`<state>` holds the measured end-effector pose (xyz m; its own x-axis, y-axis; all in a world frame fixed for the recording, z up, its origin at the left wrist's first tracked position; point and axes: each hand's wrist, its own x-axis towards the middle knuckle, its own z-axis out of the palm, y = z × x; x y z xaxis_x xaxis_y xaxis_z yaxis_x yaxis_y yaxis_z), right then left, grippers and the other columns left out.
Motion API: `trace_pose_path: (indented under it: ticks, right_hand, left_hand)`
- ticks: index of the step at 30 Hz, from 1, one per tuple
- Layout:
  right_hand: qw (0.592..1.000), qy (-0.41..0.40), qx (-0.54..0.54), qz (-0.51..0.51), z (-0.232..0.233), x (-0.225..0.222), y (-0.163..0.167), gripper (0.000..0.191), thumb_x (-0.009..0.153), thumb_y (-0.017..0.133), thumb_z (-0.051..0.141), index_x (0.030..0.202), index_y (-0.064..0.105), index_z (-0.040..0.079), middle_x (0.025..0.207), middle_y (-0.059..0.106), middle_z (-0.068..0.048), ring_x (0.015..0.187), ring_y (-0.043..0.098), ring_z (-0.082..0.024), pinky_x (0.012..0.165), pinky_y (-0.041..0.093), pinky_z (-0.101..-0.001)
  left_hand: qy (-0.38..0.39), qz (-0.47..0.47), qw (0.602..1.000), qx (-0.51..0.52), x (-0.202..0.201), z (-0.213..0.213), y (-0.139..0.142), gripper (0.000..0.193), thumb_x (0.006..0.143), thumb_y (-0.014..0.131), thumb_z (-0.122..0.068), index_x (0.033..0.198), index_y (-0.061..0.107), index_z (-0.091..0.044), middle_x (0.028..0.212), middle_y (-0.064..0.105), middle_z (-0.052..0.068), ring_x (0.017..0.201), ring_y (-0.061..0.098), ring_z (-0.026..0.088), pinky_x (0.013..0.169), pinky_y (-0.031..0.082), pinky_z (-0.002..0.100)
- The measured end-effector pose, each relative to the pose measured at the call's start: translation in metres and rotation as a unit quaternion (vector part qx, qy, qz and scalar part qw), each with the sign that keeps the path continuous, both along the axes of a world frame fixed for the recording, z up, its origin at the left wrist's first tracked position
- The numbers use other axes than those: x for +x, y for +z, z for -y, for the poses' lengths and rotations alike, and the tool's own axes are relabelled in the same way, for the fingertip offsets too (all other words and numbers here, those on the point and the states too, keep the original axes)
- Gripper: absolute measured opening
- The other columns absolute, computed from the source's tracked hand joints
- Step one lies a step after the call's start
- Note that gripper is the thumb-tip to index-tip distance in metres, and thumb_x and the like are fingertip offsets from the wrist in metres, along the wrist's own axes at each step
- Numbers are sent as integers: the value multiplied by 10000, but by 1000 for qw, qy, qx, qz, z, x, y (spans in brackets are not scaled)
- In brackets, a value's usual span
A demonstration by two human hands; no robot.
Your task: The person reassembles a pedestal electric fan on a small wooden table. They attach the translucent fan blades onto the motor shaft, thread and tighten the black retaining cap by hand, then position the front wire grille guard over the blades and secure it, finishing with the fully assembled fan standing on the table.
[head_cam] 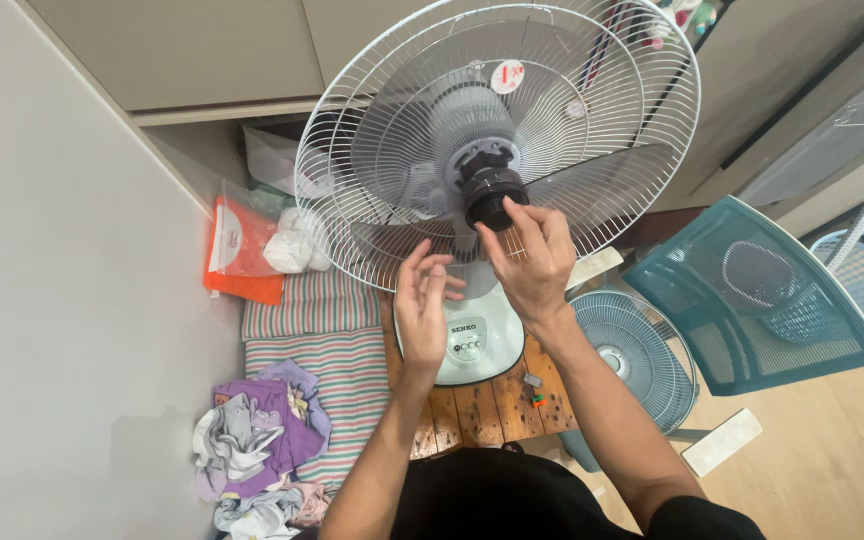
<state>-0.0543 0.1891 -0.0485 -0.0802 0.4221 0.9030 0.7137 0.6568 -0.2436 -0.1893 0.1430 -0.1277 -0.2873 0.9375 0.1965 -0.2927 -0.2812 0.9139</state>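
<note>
A white standing fan (472, 345) stands on a small wooden table (482, 410), its front grille off and only the rear wire guard (372, 90) on. Grey translucent blades (602, 180) sit behind a black spinner cap (490, 192) at the hub. My right hand (535, 262) reaches up with thumb and fingers touching the black cap's lower edge. My left hand (422, 300) is raised just below the guard, fingers apart, holding nothing I can see.
A loose fan grille (642, 355) leans by the table on the right, beside a teal plastic basket (752, 295). A pile of clothes (257, 430) and striped cushions (317, 305) lie at the left. An orange-and-clear bag (237, 245) leans near the wall.
</note>
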Motion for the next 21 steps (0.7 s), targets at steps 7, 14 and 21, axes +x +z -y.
trace_pose_path:
  ticks: [7, 14, 21]
  right_hand:
    - [1000, 9, 1, -6, -3, 1, -4, 502, 774, 953, 80, 1199, 700, -10, 1013, 649, -122, 868, 656, -245, 708, 543, -343]
    - [1000, 9, 0, -11, -3, 1, -5, 501, 776, 949, 77, 1201, 700, -15, 1014, 648, -125, 869, 657, -244, 713, 544, -342]
    - [1000, 16, -16, -20, -1, 2, -5, 495, 788, 938, 65, 1214, 700, -14, 1023, 643, -122, 884, 664, -240, 729, 552, -335]
  left_hand:
    - [-158, 36, 984, -69, 13, -2, -21, 431, 1096, 463, -269, 1243, 677, 74, 1026, 730, 156, 850, 695, 156, 749, 572, 298]
    - [-300, 60, 943, -132, 38, -15, -35, 461, 1099, 415, -311, 1360, 571, 35, 1115, 682, 64, 766, 602, 126, 617, 434, 257]
    - [-275, 66, 947, -153, 53, -10, -35, 581, 1061, 418, -253, 1626, 315, -163, 1109, 629, 27, 794, 596, 81, 620, 455, 247]
